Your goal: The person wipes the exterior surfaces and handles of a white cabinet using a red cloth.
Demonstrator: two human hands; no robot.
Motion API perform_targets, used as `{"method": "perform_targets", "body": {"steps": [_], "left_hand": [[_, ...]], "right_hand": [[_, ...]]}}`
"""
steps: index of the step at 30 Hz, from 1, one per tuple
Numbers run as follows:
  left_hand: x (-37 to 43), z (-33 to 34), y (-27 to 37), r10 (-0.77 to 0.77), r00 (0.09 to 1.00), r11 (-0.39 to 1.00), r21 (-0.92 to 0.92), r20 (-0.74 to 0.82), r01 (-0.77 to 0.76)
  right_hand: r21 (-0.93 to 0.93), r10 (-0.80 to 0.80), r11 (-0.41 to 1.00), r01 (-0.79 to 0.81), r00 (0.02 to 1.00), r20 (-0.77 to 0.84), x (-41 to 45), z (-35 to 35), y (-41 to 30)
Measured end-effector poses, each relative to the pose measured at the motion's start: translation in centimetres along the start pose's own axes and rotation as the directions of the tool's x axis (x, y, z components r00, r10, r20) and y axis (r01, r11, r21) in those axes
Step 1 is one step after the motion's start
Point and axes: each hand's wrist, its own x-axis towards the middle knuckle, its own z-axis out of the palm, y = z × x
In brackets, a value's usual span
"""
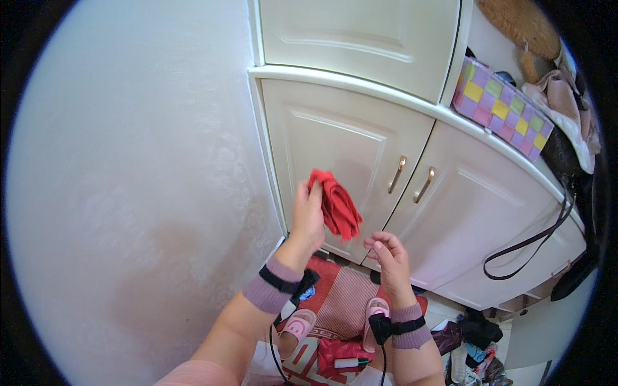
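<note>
My left hand [309,212] grips a folded red cloth [340,205] by its upper left end, in front of the left lower door [333,130] of a cream cabinet. The cloth hangs down to the right of the fingers. To its lower right is my right hand [388,253], with curled fingers apart and nothing in them. Both wrists wear purple knitted bands with black straps. Two metal handles [397,174] sit near the gap between the lower doors, above my right hand.
A checkered woven basket [502,106] stands on the shelf at right, where a dark strap [526,241] hangs down. Below are a red mat [328,275], pink slippers [299,325], a red plastic bag [333,352], a capped marker [350,363] and a pile of clutter [475,342].
</note>
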Motion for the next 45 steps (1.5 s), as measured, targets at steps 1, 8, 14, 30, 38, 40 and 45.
{"method": "perform_targets", "body": {"steps": [1, 8, 14, 30, 38, 40, 45], "left_hand": [[-1.2, -0.3, -0.2, -0.042, 0.999, 0.998, -0.038, -0.017, 0.042], [-5.5, -2.0, -0.6, -0.331, 0.943, 0.933, -0.162, -0.032, 0.322], [-2.4, -4.3, 0.7, -0.203, 0.968, 0.894, -0.375, 0.147, 0.245], [7.7, -5.7, -3.6, -0.075, 0.968, 0.962, -0.272, -0.240, 0.007], [8.1, -6.5, -7.7, -0.084, 0.902, 0.881, -0.454, -0.424, -0.132], [6.9, -7.4, -9.3, -0.176, 0.868, 0.899, -0.435, -0.464, -0.050], [5.8, -5.2, -9.0, -0.240, 0.891, 0.892, -0.450, -0.384, 0.046]], "right_hand": [[-0.013, -0.012, 1.000, 0.012, 1.000, 0.004, 0.1, 0.8, -0.5], [-0.029, -0.123, 0.990, 0.134, 0.962, 0.245, 0.7, 9.2, -4.4], [-0.516, -0.238, 0.749, 0.415, 0.896, 0.375, 6.4, 11.4, -4.6], [-0.474, -0.398, -0.733, 0.488, 0.257, 0.881, 20.8, 20.6, -8.9], [-0.293, -0.125, -0.738, 0.607, 0.304, 0.944, 21.8, 14.9, 5.1], [-0.254, -0.052, -0.696, 0.672, 0.305, 0.951, 21.3, 13.9, 7.6], [-0.263, 0.024, -0.644, 0.718, 0.362, 0.932, 21.4, 10.7, 7.4]]}}
